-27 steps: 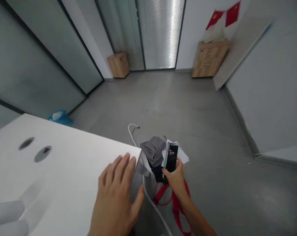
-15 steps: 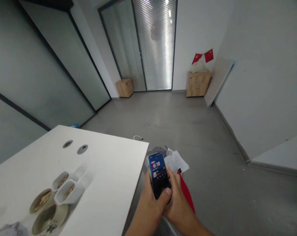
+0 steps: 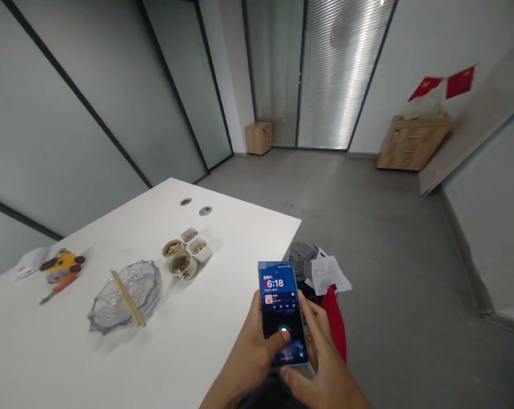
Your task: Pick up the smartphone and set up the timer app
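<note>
— What do the hands hold?
— Both the left hand [image 3: 259,346] and the right hand [image 3: 322,355] are closed around one phone [image 3: 282,307]; the left thumb [image 3: 278,339] is touching its lit screen.
— And where is this phone?
— It is held in the air, near the right edge of the white table [image 3: 209,335]; beyond it, a written paper [image 3: 331,274] is lying.

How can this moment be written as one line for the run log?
left hand: holds smartphone, thumb on lit screen | right hand: holds same smartphone | white table: chopsticks across clear dish
</note>
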### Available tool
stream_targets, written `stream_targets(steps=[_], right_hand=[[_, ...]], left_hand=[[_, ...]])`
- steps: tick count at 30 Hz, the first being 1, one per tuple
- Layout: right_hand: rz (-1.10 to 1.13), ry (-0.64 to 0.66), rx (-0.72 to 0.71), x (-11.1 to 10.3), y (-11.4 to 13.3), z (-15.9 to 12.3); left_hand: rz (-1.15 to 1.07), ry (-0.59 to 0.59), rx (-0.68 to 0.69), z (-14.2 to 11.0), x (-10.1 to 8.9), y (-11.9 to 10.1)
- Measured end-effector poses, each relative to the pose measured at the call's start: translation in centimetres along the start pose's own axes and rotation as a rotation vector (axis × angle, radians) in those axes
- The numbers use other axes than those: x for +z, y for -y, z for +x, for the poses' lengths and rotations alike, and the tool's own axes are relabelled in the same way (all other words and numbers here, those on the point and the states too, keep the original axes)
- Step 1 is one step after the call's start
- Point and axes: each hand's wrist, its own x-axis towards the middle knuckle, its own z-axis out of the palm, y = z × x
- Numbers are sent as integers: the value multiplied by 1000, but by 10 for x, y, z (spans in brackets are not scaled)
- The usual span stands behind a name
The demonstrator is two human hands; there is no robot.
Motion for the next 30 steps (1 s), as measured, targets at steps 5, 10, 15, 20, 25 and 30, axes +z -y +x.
stream_targets(steps=[5, 10, 15, 20, 25, 30], right_hand=[[-40, 40, -12, 7, 14, -10], [-78, 77, -3, 9, 28, -18], [-41, 96, 14, 12, 24, -22], [122, 129, 101, 20, 17, -22], [286, 159, 181, 26, 17, -23], [322, 104, 242, 25, 15, -22]], left_hand=[[-45, -14, -8, -18, -3, -1], [-60, -24, 14, -31, -5, -1], [-157, -15, 31, -41, -9, 4], [-224, -63, 34, -50, -12, 14], [-320, -118, 3, -55, -9, 19], [-418, -154, -1, -55, -2, 21]])
